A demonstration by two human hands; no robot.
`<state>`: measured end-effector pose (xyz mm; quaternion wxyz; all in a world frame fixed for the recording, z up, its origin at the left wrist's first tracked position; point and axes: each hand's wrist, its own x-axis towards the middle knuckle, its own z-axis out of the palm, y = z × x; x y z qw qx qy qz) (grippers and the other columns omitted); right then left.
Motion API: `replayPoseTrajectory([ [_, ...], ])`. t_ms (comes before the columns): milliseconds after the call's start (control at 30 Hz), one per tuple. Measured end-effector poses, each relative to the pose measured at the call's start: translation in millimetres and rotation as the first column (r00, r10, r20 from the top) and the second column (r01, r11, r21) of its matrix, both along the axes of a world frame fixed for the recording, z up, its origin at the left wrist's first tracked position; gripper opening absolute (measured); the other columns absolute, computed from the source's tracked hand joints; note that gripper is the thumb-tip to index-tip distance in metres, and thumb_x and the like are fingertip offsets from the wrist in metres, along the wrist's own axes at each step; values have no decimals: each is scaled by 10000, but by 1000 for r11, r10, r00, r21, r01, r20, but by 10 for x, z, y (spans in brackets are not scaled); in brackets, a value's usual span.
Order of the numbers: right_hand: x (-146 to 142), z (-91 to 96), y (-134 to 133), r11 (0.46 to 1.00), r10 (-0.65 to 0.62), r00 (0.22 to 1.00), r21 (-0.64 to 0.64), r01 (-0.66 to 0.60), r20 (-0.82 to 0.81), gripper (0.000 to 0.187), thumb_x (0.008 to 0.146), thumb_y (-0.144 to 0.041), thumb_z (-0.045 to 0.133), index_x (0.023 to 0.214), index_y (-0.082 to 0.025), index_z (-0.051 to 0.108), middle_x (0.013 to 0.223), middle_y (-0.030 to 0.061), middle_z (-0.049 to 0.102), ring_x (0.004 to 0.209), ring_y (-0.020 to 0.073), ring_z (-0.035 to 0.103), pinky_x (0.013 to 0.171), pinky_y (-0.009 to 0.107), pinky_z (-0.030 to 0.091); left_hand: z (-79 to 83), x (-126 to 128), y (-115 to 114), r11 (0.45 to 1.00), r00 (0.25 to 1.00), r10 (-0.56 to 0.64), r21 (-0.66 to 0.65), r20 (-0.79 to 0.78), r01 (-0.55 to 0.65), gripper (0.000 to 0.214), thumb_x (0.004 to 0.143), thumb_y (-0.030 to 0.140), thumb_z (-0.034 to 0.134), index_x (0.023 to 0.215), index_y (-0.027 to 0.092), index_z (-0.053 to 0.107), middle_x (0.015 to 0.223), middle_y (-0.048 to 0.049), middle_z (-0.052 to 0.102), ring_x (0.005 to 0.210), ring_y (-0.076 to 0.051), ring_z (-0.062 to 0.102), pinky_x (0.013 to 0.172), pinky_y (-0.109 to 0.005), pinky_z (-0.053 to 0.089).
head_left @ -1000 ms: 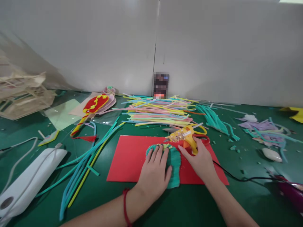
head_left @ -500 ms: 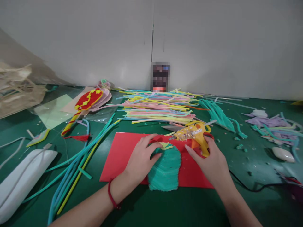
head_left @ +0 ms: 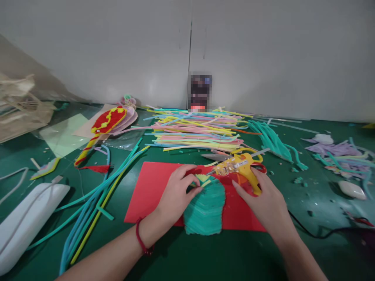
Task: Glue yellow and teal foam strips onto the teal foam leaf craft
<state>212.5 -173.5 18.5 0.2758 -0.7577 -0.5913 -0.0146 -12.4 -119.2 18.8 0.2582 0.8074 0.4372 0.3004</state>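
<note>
From where I'm standing, the left hand [head_left: 175,192] is pinching a thin yellow strip [head_left: 206,183] between thumb and fingertips, just above the upper part of a teal panel [head_left: 205,212]. The knuckles are hiding the strip's near end, and the hand is also covering the panel's upper left edge. The panel is lying on a red sheet [head_left: 148,195], its lower end sticking out past the sheet's near edge onto the green table [head_left: 187,263].

The right hand [head_left: 265,195] is gripping a yellow glue gun [head_left: 241,166] by its handle. Most of those fingers are disappearing behind it, so I can't tell whether they're squeezing the trigger. The nozzle is pointing left, close over the panel's pale yellow top; I can't make out whether it's touching. Behind the gun, scissors [head_left: 213,157] are lying partly hidden, their blades showing on the left.

A black cord [head_left: 303,235] is running off beyond the right wrist, fading into a blurry purple object [head_left: 365,244] that the frame's edge is cutting off. On the left, a white power strip [head_left: 35,210] is getting cut off too. Against the wall, a screen [head_left: 200,91] is showing only blurred blocks.
</note>
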Motion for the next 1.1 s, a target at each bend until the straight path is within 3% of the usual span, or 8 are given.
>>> replayPoseTrajectory([
  [267,54,-10,-9,998,67,996,-7,-67,64,543,825,-538,494,1211,-161,557,1051,129,637,946,272,617,802,393,511,-10,-21,7,999,999,-21,-30,41,22,124,782,237,684,674,207,631,1175,-42,601,1150,-246,519,982,-479,423],
  [533,73,-27,-13,995,96,990,9,-97,104,500,822,-477,507,1207,-164,576,1045,124,645,945,275,614,798,403,509,-12,-7,4,999,1000,3,-52,-1,-3,150,753,247,703,726,197,563,1158,-65,594,1133,-251,523,943,-456,446],
  [1100,59,-45,-16,987,148,981,44,-155,127,455,853,-442,491,1217,-178,565,993,109,622,881,250,611,775,386,506,0,1,-7,999,1000,-1,-46,-20,0,154,776,260,680,733,198,546,1160,-63,583,1128,-249,521,942,-454,446],
])
